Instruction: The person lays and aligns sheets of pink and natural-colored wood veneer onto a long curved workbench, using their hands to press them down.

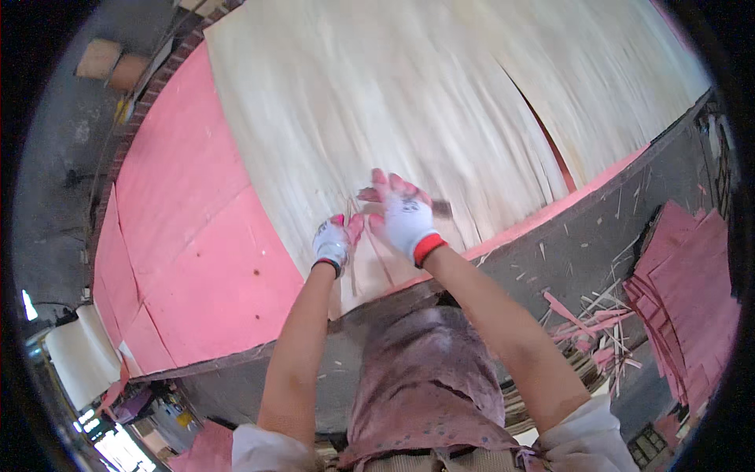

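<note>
A big, thin, cream-coloured sheet of wood point(377, 110) lies flat in front of the person, on top of large, flat, pink sheets point(197, 275). It has a long, narrow split point(550, 145) on the right side. Both hands wear white cloth gloves with pink fingers point(421, 228), near the sheet's close edge. The right hand point(405, 211) looks closed around a dark, flat tool point(442, 209) that pokes out on both sides. The left hand point(333, 241) is just beside it with bent fingers, next to a thin, pale wood strip point(353, 271); I cannot tell if it is pinching that strip. The wood sheet should be light and a bit bendy, but easy to crack along its lines. It is best held gently with two hands, flat, by whole edges, away from the split.
</note>
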Tool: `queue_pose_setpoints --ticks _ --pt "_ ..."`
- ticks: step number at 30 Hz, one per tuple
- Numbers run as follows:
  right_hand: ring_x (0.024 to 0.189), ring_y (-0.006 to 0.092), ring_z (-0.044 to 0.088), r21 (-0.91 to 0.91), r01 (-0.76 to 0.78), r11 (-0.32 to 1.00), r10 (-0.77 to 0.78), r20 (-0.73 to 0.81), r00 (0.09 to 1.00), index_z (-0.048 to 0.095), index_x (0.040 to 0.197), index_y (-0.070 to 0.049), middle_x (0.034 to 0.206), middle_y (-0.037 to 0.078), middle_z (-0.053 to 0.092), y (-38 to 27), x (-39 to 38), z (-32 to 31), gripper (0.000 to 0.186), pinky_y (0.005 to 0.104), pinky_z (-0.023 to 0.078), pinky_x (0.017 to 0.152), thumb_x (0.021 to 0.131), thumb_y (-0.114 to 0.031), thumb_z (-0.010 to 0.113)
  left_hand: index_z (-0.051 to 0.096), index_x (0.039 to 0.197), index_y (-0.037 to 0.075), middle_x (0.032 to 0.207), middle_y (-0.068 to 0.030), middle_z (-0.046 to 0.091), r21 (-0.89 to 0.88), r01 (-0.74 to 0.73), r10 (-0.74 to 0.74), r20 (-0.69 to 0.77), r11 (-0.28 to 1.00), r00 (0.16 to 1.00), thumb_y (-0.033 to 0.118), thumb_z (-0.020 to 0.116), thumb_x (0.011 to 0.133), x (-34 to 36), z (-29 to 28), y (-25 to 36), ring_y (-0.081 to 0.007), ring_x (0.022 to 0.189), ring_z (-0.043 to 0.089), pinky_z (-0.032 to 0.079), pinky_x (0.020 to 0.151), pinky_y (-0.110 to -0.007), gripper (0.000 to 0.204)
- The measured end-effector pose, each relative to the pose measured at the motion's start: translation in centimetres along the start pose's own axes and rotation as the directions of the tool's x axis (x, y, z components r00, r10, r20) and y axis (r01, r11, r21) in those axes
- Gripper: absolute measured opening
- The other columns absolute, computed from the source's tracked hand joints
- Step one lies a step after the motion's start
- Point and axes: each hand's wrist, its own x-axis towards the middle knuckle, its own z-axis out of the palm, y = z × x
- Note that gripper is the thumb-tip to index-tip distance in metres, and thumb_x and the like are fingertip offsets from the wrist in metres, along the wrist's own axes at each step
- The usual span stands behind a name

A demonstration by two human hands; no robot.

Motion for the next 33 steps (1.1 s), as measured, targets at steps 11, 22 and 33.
queue_pose_setpoints --ticks 11,22,33 --pt "0.124 0.0269 0.043 -0.521 0.215 0.826 -0.023 0.351 0.936 0.051 0.125 -0.027 0.144 0.01 0.038 1.9 7.0 1.4 0.036 0.0432 0.033 0.096 0.089 -0.031 0.048 0.063 0.085 0.004 0.072 -0.0037 0.063 -0.608 0.379 0.119 0.619 0.697 0.776 0.032 0.063 0.09 2.1 -3.6 3.1 -0.0137 0.059 0.06 0.05 0.052 -0.028 0.028" --pt "0.133 0.026 0.039 -0.645 0.085 0.759 0.246 0.406 0.88 0.047 0.132 -0.033 0.151 0.003 0.029 -0.4 9.9 -1.0 0.042 0.0486 0.037 0.098 0.091 -0.037 0.05 0.061 0.074 0.008 0.059 0.0002 0.055 -0.544 0.281 -0.199 0.206 0.791 0.958 0.036 0.057 0.093 3.7 -21.2 -13.9 -0.0091 0.046 0.048 0.037 0.041 -0.024 0.035" --pt "0.125 0.0325 0.047 -0.732 -0.058 0.679 0.39 0.293 0.873 0.054 0.118 -0.029 0.138 0.006 0.043 -3.4 10.2 -1.3 0.031 0.0519 0.04 0.089 0.088 -0.036 0.05 0.063 0.103 -0.004 0.081 -0.0122 0.066 -0.805 0.43 0.034 0.484 0.409 0.874 0.038 0.043 0.1 -14.5 -14.5 -17.2 -0.0164 0.066 0.06 0.049 0.056 -0.029 0.046"
